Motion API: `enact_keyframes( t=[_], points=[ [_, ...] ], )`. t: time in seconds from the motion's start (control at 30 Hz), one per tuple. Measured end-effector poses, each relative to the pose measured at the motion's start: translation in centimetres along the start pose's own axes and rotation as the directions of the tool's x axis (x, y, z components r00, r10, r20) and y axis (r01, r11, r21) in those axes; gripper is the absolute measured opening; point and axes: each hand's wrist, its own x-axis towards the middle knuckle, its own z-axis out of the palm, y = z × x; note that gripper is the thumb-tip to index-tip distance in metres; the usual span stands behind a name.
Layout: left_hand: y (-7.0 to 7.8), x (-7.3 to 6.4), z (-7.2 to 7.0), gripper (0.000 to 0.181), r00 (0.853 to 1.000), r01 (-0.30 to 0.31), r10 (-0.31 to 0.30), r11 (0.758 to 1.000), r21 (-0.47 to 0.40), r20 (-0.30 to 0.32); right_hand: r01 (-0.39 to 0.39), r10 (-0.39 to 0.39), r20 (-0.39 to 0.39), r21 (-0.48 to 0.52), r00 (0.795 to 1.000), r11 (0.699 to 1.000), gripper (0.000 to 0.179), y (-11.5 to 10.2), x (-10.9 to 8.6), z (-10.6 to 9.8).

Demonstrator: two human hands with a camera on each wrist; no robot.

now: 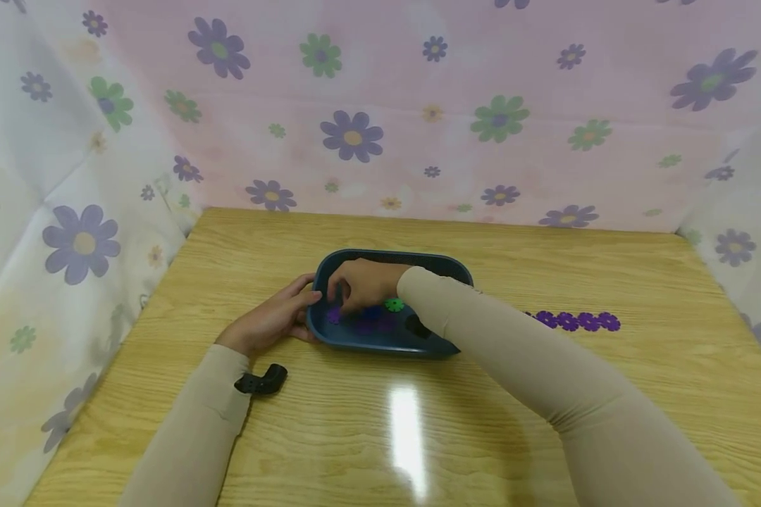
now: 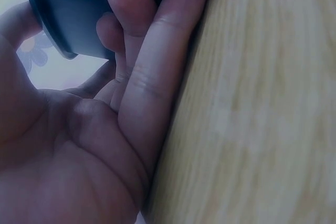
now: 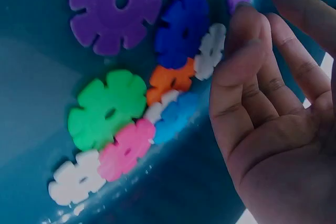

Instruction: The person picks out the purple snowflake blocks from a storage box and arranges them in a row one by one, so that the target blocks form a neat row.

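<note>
A dark blue tray (image 1: 380, 350) holds flower-shaped plastic discs of several colours. My left hand (image 1: 269, 317) grips the tray's left end, thumb on the rim and fingers against the outer wall. Inside the tray is my right hand (image 1: 368, 282), its fingers loosely bent above the left part, with nothing seen between them. A purple disc (image 1: 334, 315) lies just below its fingertips. In the right wrist view, a green disc (image 3: 107, 109), a pink disc (image 3: 127, 150), a dark blue disc (image 3: 182, 31) and a larger-looking purple disc (image 3: 116, 9) lie beside the hand.
To the right of the tray, a row of purple discs (image 1: 577, 321) lies on the wooden table (image 1: 330, 429), partly hidden by my right sleeve (image 1: 514, 338). A black wrist strap (image 1: 261, 380) sticks out from my left sleeve. Flower-printed cloth (image 1: 406, 105) surrounds the table's back and sides.
</note>
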Motion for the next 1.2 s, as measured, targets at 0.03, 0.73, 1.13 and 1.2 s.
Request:
enact_keyframes(
  t=[0.03, 0.73, 1.13, 1.2],
  points=[
    [0.0, 0.0, 0.0, 0.056, 1.000, 0.000, 0.000, 1.000, -0.002, -0.001, 0.000, 0.000, -0.001, -0.008, 1.000, 1.000, 0.031, 0.1, 0.2, 0.1],
    [0.1, 0.2, 0.1, 0.052, 1.000, -0.009, 0.009, 1.000, -0.015, 0.007, -0.023, 0.022, -0.040, -0.039, 0.999, 0.999, 0.028, 0.6, 1.1, 1.8],
    [0.1, 0.1, 0.1, 0.054, 1.000, -0.004, 0.004, 1.000, -0.005, -0.002, 0.000, -0.001, -0.046, -0.025, 0.999, 1.000, 0.022, 0.5, 0.7, 1.7],
    [0.1, 0.1, 0.1, 0.055, 1.000, -0.002, 0.002, 1.000, -0.004, -0.001, -0.001, 0.001, -0.037, 0.000, 0.999, 1.000, 0.019, 0.6, 0.6, 1.5]
  ],
)
